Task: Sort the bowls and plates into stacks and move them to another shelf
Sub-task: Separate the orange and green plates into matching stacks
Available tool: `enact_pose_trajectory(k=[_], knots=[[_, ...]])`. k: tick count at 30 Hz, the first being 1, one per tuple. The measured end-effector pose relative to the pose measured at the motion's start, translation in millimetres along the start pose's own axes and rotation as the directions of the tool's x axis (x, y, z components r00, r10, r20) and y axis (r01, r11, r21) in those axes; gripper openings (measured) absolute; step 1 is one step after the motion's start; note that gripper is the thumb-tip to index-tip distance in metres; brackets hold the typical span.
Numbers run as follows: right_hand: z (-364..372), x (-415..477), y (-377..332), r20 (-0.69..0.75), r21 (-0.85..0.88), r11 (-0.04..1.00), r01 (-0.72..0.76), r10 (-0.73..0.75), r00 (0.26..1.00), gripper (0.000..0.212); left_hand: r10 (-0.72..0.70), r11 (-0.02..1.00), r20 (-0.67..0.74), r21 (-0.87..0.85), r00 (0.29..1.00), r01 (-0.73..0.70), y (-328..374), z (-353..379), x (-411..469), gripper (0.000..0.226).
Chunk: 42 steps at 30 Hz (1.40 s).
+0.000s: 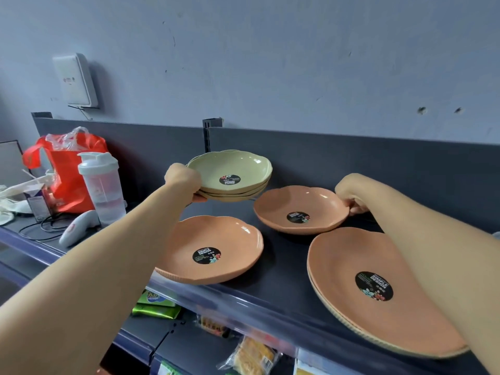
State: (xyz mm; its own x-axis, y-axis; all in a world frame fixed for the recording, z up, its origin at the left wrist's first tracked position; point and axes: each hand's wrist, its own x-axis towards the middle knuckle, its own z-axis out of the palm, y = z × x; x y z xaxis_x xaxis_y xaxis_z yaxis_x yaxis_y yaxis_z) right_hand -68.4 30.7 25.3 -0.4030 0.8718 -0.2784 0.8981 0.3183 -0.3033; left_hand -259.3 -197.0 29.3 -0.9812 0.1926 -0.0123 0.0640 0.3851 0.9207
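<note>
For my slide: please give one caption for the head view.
Left hand grips green bowl stack; right hand grips an orange bowl.

Red bag (69, 169) far left on shelf, shaker bottle (102, 186) just beside. White handheld device (78, 228) near cables (40, 230). Snack packets (157, 304) below.

Your right forearm (422, 239) hid the near-right plate stack's (351, 266) right side. Your left hand's (184, 180) fingers went under the green stack (232, 171), out of sight. Sticker (206, 255) small print was unreadable. Lower-shelf packets (251, 353) were blurred, cut by the bottom edge.
</note>
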Motion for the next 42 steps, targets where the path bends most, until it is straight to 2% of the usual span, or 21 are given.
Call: enact_pose_trajectory(k=[5,8,12,17,28,32,35,37,42], knots=[[-5,-4,4,-0.04,-0.085,0.995,-0.049,0.046,0.998,0.022,-0.033,0.999,-0.01,0.01,0.999,0.033,-12,-7,19,0.02],[-8,-3,7,-0.103,-0.034,0.998,-0.061,0.057,0.993,0.022,-0.036,0.999,0.041,0.035,0.999,0.035,-19,-5,26,0.014],[-9,-5,5,-0.113,0.041,0.996,-0.075,0.079,0.99,0.02,-0.039,0.994,0.111,0.105,0.993,0.028,-27,0,35,0.016],[-1,-6,-2,-0.142,0.127,0.99,-0.061,0.079,0.987,0.019,-0.044,0.982,0.185,0.19,0.982,0.008,-35,1,40,0.032],[12,-26,-20,-0.186,0.221,0.975,-0.02,0.062,0.981,0.017,-0.015,0.974,0.351,0.218,0.936,-0.066,-46,5,38,0.022],[12,-31,-16,-0.212,0.281,0.96,-0.01,0.072,0.975,0.018,-0.007,0.937,0.324,0.333,0.946,-0.107,-44,1,31,0.02],[10,-36,-10,-0.224,0.303,0.953,-0.004,0.075,0.972,0.018,0.129,0.869,0.246,0.438,0.961,-0.229,-34,-2,16,0.025],[7,-41,-4,-0.229,0.31,0.951,0.005,0.07,0.971,0.02,0.245,0.817,0.218,0.478,0.945,-0.323,-23,-1,4,0.032],[-7,-60,25,-0.279,0.316,0.948,0.042,0.05,0.959,0.015,0.408,0.751,0.271,0.443,0.872,-0.489,5,21,-37,0.03]])
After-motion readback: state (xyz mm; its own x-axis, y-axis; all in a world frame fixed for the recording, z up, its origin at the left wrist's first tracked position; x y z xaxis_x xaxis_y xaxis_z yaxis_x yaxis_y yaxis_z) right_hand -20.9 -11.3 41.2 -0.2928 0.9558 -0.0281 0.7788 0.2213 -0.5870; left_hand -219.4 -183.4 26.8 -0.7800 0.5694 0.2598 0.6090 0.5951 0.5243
